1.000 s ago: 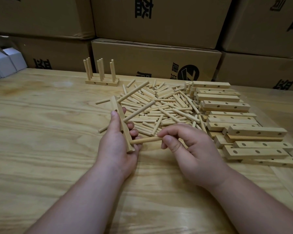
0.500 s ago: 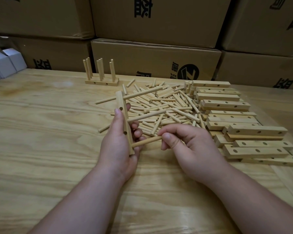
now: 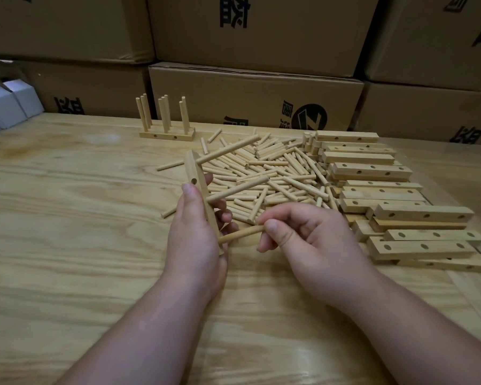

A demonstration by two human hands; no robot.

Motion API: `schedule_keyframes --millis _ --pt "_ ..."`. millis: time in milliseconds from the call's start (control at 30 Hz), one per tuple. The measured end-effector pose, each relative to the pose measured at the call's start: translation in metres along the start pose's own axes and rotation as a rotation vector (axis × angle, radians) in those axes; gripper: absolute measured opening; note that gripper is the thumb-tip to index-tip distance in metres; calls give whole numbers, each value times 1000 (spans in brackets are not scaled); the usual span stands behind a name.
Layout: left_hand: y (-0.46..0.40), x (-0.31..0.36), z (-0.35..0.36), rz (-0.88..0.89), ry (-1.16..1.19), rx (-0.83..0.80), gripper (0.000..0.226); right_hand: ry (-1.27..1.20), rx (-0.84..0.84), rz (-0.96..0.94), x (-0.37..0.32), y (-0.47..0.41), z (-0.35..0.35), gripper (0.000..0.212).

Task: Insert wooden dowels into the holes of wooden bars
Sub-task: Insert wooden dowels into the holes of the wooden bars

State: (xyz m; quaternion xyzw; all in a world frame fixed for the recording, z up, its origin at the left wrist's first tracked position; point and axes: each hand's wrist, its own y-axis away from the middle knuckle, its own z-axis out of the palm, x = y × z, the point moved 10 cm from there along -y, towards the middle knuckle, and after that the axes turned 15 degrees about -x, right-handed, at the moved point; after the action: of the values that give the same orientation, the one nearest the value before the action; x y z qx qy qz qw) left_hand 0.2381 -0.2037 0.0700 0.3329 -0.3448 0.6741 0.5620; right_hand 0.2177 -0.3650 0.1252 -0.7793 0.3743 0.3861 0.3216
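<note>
Frame centre | left hand (image 3: pixel 196 234) grips bar (image 3: pixel 199 190), now raised more upright | right hand (image 3: pixel 303 240) pinches third dowel (image 3: pixel 240 234), seated deeper; bar nearly filled.

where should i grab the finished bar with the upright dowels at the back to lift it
Grip the flat base bar by its two short ends, coming in from the sides. The upright dowels crowd its top, and pulling on them might only slide them out of their holes.

Left hand (image 3: pixel 195 240) around an upright wooden bar (image 3: pixel 199 190), right hand (image 3: pixel 303 240) pinching a dowel (image 3: pixel 240 234) at its lowest hole.
</note>
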Motion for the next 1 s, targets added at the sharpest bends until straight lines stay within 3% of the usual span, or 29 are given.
schedule_keyframes --millis 233,367,500,700,900,1000 --pt "-2 2 6 87 -8 -36 38 -414 129 36 15 0 -2 14" --pt "-3 1 4 110 92 -29 37 -156 118 149 20 -2 8 22" --pt "-3 0 3 91 160 -18 36 0 109 217 21 -8 16 14" --pt "-8 10 -10 109 290 76 38 62 67 209 16 -42 29 8" --pt "-13 -7 -13 -27 348 45 59 86 36 137 1 -118 32 3" --pt "-15 -10 -4 -54 352 -12 43 298 49 92 -10 -173 24 11"
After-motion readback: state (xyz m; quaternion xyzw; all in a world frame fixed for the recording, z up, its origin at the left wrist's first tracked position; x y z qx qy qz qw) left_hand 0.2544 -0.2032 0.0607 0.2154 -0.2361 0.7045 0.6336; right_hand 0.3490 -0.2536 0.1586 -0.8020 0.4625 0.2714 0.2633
